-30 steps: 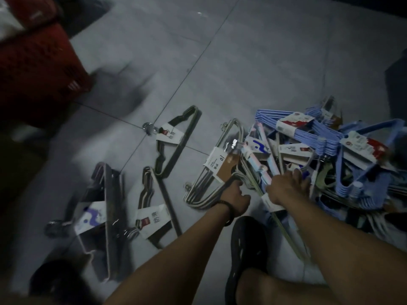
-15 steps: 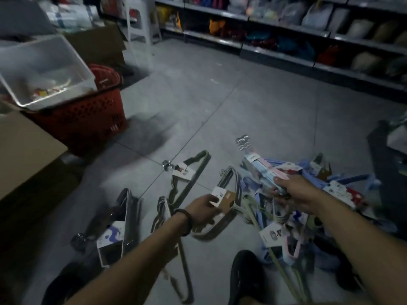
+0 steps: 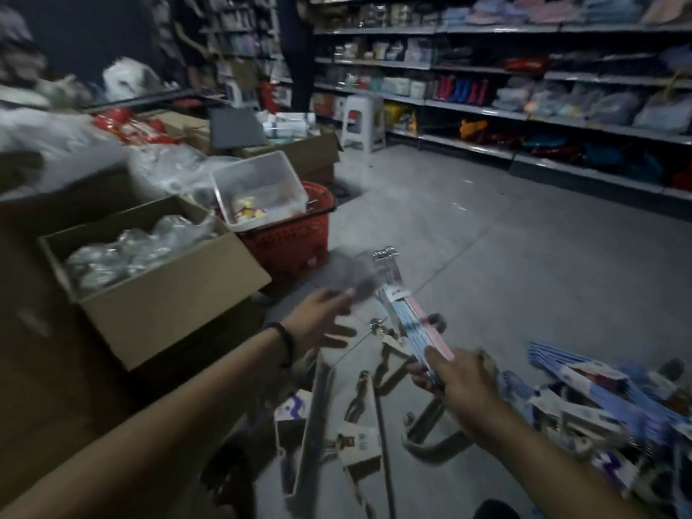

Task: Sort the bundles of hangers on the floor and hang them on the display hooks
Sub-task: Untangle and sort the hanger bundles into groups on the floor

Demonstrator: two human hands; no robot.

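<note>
Right hand grips the lower end of a flat bundle of pale blue and pink plastic hangers, fingers curled round it, held above the grey tiled floor. Long axis runs away from the person and slightly left; silver metal hooks at the far, upper end. Left hand just beside the bundle, fingers spread, holding nothing.

dim, underexposed aisle, motion blur throughout, wide-angle bending at the edges

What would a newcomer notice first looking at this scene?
First, the pink-and-blue hanger bundle held up mid-frame in the right hand, metal hooks pointing away. Then the red basket left of it, carrying a white tub, and the blue hanger pile on the floor at right.
</note>
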